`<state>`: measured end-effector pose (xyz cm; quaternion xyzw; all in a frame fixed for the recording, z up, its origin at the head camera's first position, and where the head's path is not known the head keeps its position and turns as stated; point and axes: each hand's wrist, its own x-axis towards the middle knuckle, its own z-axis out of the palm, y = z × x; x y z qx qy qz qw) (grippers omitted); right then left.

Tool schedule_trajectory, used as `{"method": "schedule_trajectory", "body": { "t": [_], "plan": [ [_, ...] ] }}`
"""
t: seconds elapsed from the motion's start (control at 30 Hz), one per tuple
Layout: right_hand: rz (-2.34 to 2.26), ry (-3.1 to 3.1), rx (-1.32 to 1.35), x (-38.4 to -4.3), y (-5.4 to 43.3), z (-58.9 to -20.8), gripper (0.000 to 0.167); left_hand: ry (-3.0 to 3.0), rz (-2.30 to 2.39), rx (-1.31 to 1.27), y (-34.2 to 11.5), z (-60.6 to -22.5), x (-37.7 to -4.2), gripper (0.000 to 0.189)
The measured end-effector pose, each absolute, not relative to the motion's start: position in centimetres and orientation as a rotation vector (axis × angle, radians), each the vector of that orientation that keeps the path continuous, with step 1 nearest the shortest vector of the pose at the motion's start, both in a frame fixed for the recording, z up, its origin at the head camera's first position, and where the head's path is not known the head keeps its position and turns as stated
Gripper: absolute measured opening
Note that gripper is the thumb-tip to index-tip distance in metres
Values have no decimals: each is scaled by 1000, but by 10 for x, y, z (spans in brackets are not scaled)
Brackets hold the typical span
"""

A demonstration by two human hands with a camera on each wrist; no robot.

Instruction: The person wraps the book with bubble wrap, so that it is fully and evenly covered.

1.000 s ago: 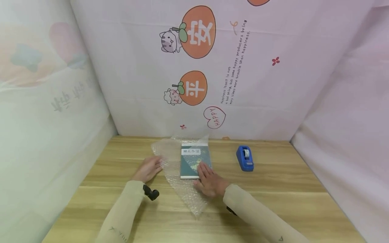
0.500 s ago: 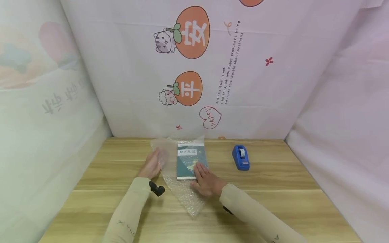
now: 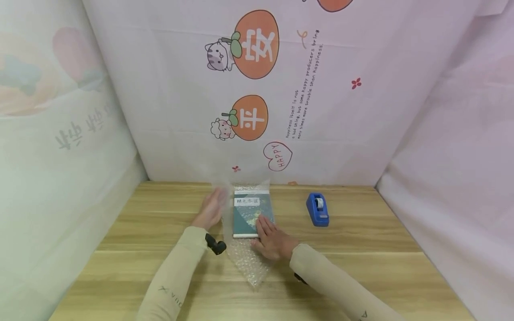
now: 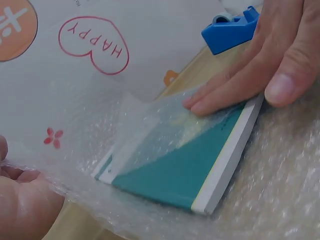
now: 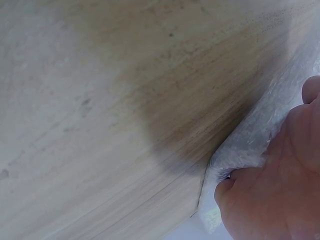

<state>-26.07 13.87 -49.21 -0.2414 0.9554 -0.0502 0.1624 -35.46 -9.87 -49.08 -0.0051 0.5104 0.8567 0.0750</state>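
A teal book with white bands (image 3: 242, 223) lies on a sheet of bubble wrap (image 3: 250, 265), whose right flap is folded over part of the cover. My left hand (image 3: 210, 209) pinches the sheet's left edge and holds it raised beside the book. In the left wrist view that hand (image 4: 25, 205) has the edge between thumb and fingers. My right hand (image 3: 275, 243) rests with extended fingers on the folded flap, at the book's lower right. The right wrist view shows this hand (image 5: 275, 192) against the wrapped side; its fingertips are hidden there.
A blue tape dispenser (image 3: 318, 210) with a roll in it stands to the right of the book on the wooden table (image 3: 361, 249). Printed cloth walls (image 3: 333, 147) border the table at the back and both sides.
My left hand has lifted the bubble wrap's left edge off the table and carried it right toward the book. My right hand has stayed pressed on the flap.
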Motion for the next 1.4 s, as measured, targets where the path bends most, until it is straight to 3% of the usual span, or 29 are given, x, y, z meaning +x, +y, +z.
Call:
{"method": "schedule_trajectory", "body": {
  "t": [0.67,1.03,1.4],
  "plan": [
    [-182,2718,-694,-262,137,-491,78,1656,2517,-148,-47,-491,-360,54],
    [-201,2703,-708,-265,141,-493,77,1803,2313,30,-43,-507,-363,52],
    [-727,2544,-634,-277,174,-473,70,1899,2033,232,-52,-496,-365,69]
  ]
}}
